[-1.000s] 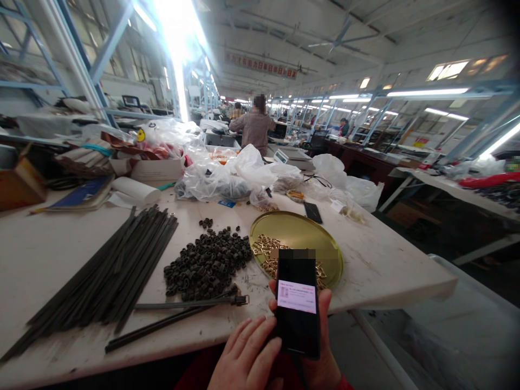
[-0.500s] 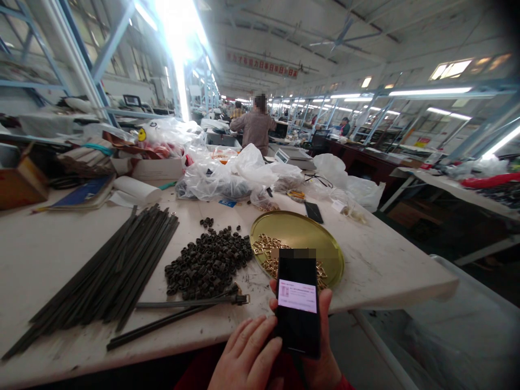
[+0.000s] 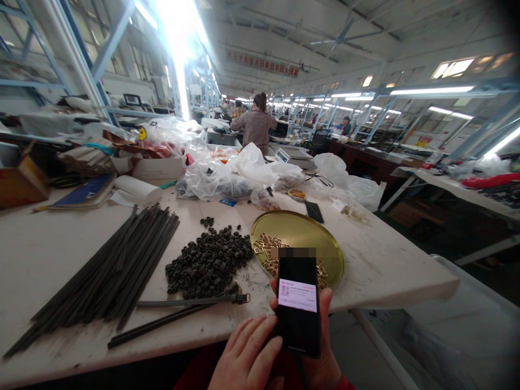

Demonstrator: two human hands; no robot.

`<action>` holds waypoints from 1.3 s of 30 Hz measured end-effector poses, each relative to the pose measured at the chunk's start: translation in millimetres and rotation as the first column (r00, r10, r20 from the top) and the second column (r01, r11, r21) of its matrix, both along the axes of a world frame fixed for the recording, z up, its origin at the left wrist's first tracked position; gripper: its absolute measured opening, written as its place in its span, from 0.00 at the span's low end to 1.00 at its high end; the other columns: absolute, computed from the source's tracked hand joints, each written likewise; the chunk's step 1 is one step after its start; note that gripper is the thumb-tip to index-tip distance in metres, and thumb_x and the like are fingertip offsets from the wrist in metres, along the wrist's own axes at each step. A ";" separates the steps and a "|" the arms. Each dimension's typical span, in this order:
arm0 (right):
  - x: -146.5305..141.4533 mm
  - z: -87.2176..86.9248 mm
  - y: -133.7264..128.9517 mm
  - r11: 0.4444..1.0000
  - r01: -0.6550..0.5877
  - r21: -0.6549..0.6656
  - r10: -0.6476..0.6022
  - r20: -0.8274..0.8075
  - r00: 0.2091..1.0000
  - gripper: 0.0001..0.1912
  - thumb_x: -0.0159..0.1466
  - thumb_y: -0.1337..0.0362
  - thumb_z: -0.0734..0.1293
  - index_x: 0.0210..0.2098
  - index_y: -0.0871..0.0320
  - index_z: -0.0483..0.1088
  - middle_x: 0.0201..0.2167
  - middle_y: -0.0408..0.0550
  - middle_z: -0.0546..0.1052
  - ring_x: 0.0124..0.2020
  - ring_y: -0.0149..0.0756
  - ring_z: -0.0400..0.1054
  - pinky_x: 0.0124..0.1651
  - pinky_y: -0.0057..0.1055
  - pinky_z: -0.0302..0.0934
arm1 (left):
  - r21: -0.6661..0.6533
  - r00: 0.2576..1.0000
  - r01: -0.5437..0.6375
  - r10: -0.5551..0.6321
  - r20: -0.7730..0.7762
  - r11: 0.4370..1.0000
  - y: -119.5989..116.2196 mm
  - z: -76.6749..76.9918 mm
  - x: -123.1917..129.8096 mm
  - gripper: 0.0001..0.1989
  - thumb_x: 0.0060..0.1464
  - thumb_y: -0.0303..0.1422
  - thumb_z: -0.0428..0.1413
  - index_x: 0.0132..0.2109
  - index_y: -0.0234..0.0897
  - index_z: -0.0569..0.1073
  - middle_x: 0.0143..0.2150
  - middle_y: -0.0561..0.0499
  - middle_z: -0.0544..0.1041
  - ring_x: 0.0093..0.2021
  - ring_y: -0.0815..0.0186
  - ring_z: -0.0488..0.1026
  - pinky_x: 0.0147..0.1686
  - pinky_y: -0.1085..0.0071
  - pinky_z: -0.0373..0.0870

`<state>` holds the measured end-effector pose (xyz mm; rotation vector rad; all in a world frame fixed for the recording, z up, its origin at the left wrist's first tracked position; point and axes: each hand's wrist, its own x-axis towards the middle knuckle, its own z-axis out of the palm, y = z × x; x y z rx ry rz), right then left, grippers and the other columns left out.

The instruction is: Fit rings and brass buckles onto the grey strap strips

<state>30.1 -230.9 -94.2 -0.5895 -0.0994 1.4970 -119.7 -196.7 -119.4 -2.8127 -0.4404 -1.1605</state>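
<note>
My right hand [image 3: 325, 346] is wrapped round a smartphone [image 3: 298, 330], thumb along its right side and fingertips at its left edge. A pale panel glows on the phone's dark screen. My left hand [image 3: 248, 352] lies beside the phone's lower left, fingers stretched out, fingertips at or just touching its edge. Behind the phone, a round golden tray [image 3: 303, 225] holds many small gold buckles [image 3: 268, 246], partly covered by the phone. Left of the tray is a heap of dark strap loops [image 3: 209, 262]. Two dark straps [image 3: 190, 302] lie in front of it, one with a buckle.
A bundle of long dark strips [image 3: 109, 265] covers the table's left part. Plastic bags [image 3: 231, 173], a scale [image 3: 294, 158] and a black flat object [image 3: 314, 212] are farther back. The table edge [image 3: 430, 295] runs along the right. A person [image 3: 255, 127] stands beyond, back turned.
Both hands and the phone stay practically where they were. The view has shifted very slightly.
</note>
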 end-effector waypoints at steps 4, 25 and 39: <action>-1.2 1.1 -0.8 1.000 0.007 -0.003 -0.007 0.006 1.000 0.35 0.48 0.37 0.63 0.43 0.58 0.73 0.29 0.49 0.79 0.29 0.41 0.73 0.38 0.38 0.65 | -0.007 1.000 0.005 -0.005 -0.013 1.000 0.8 -1.1 -0.8 0.16 0.52 0.29 0.49 0.48 0.34 0.68 0.51 0.41 0.72 0.54 0.58 0.66 0.46 0.62 0.71; -4.6 3.9 -1.7 0.999 0.029 -0.013 -0.029 0.023 0.999 0.34 0.49 0.36 0.62 0.43 0.56 0.73 0.28 0.48 0.79 0.29 0.40 0.72 0.38 0.37 0.66 | -0.024 1.000 0.000 0.000 -0.016 1.000 -0.8 -1.8 0.0 0.16 0.51 0.29 0.49 0.48 0.34 0.68 0.51 0.41 0.72 0.53 0.58 0.67 0.46 0.62 0.71; 6.2 -13.8 -4.9 1.000 -0.016 0.022 0.017 -0.063 0.998 0.40 0.51 0.35 0.59 0.48 0.62 0.70 0.31 0.52 0.79 0.31 0.39 0.72 0.40 0.37 0.63 | -0.014 1.000 0.008 -0.008 -0.009 1.000 -1.3 0.4 -0.5 0.15 0.53 0.29 0.49 0.48 0.34 0.69 0.52 0.41 0.71 0.54 0.59 0.66 0.47 0.63 0.70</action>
